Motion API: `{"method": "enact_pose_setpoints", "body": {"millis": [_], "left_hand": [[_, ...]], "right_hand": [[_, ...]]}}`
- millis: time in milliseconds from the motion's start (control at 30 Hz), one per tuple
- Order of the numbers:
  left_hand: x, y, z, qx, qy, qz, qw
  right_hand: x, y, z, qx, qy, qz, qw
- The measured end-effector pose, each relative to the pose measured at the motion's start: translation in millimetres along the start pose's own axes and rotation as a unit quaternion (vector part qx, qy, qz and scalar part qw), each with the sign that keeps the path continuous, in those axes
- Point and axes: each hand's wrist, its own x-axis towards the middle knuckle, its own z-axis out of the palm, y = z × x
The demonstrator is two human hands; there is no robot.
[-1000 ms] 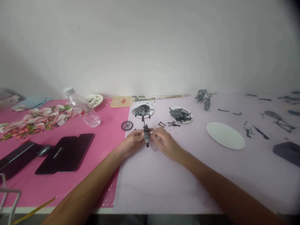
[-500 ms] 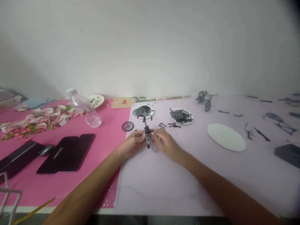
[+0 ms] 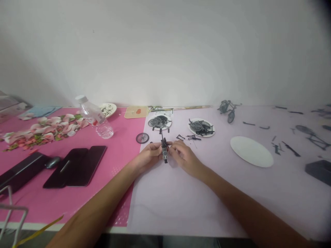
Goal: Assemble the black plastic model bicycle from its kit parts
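Both hands meet over the pale tabletop [image 3: 181, 206]. The left hand [image 3: 148, 156] and right hand [image 3: 184, 156] pinch a small black model part [image 3: 164, 151] between fingertips. It looks light, thin and brittle; best held by its sides.

The bicycle part [image 3: 164, 151] looks like dull black plastic with a grey lattice. The desk [image 3: 181, 206] has a smooth, matt lilac surface beside a faintly shiny pink sheet [image 3: 121, 137]. The bottle [image 3: 94, 119] is clear glossy plastic, and the plate [image 3: 251, 151] is smooth matt white.
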Motion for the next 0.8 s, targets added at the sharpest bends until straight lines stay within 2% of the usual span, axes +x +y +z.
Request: {"method": "enact_pose_setpoints", "body": {"millis": [133, 433, 600, 800], "left_hand": [[0.3, -0.3, -0.4, -0.006, -0.001, 0.002, 1.000], [1.0, -0.4, -0.2, -0.008, 0.015, 0.005, 1.000], [0.2, -0.9, -2.0, -0.008, 0.010, -0.001, 1.000], [0.9, -2.6, -3.0, -0.007, 0.015, 0.004, 1.000]], "right_hand": [[-0.4, 5.3, 1.4, -0.001, 0.013, -0.009, 1.000], [-1.4, -0.9, -4.9, -0.002, -0.002, 0.016, 1.000], [0.4, -0.9, -4.4, 0.001, -0.016, 0.006, 1.000], [0.5, 5.7, -1.8, -0.015, 0.007, -0.002, 1.000]]}}
